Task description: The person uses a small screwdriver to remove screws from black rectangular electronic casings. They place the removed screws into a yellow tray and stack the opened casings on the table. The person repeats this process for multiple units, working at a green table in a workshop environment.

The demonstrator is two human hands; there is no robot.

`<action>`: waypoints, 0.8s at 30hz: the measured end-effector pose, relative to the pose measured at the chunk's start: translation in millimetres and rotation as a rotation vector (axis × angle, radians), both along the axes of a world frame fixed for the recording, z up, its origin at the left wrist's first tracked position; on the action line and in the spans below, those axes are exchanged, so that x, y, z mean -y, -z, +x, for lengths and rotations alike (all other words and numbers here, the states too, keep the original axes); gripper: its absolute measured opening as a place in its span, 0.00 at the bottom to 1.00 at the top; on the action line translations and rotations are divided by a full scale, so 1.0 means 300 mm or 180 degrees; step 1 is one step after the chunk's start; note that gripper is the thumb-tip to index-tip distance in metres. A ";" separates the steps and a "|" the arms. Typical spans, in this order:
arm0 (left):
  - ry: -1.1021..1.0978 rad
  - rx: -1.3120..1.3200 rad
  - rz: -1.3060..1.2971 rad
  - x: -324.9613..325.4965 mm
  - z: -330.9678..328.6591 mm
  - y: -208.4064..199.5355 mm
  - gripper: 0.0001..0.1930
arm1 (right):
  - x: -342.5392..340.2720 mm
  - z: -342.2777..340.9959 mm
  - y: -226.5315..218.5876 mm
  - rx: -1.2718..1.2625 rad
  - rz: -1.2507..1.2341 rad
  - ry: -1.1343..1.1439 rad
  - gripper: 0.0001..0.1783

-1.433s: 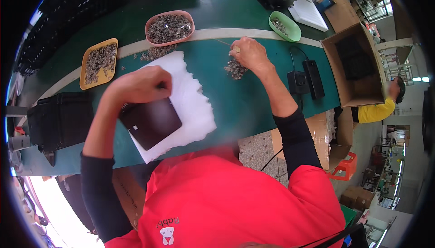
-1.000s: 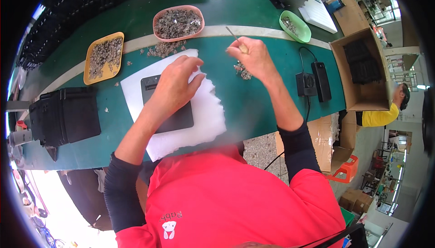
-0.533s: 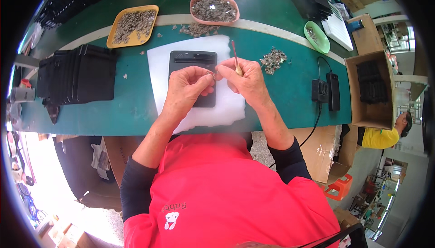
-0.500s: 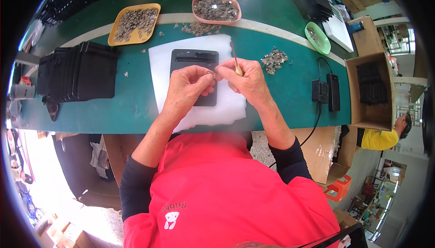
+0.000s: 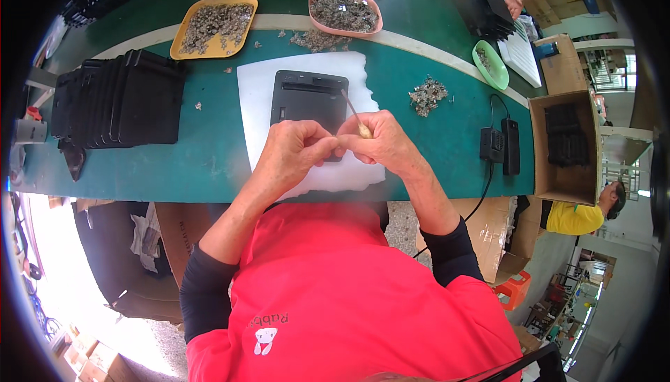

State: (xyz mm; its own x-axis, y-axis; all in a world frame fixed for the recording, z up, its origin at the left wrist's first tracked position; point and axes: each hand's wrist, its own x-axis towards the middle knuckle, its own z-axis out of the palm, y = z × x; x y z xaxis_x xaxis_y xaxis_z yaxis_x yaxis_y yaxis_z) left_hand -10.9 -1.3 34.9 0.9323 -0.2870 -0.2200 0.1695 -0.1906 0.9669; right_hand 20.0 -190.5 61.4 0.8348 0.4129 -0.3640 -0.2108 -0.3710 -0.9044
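Observation:
My left hand (image 5: 296, 152) is closed in a pinch above the lower part of a flat black plastic panel (image 5: 307, 99). What its fingertips hold is too small to make out. My right hand (image 5: 387, 146) meets it at the fingertips and also grips a thin-shafted tool (image 5: 365, 131) with a pale handle, its shaft pointing up and away. The panel has a long slot near its far end. Under it lies a white foam sheet (image 5: 257, 96) with a ragged right edge.
Small metal parts fill a yellow tray (image 5: 183, 54), a pink tray (image 5: 322, 30) and a green tray (image 5: 504, 75). A loose pile (image 5: 427, 96) lies to the right. Black panels (image 5: 118, 103) stand stacked at left. An adapter (image 5: 491, 145), its cord and a cardboard box (image 5: 593, 152) are at right.
Both hands have come slightly nearer to me, fingertips now pressed together. The view has shifted a little. At the far right, another person's hands have appeared over a stack of black panels.

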 end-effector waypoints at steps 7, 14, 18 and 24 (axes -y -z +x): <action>-0.0677 0.3523 0.2215 -0.035 0.184 0.015 0.17 | 0.016 0.068 0.058 0.0225 0.0374 0.0906 0.05; -0.0696 0.2322 0.2187 -0.040 0.130 0.095 0.18 | -0.015 0.146 0.133 0.0888 -0.0601 0.0914 0.08; -0.0853 0.2219 0.2110 -0.026 0.121 0.096 0.18 | -0.036 0.160 0.112 0.1032 -0.0748 0.0784 0.09; -0.0822 0.2133 0.2134 -0.026 0.122 0.093 0.18 | -0.044 0.181 0.137 0.1448 -0.1226 0.0643 0.11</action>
State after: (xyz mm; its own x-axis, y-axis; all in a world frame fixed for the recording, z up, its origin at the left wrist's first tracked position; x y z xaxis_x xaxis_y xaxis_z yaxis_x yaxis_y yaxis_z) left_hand 25.6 6.4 7.1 0.9401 -0.0655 0.3345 -0.2610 -0.7694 0.5830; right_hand 74.2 -177.4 20.2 0.9890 0.1408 -0.0452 0.0637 -0.6811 -0.7294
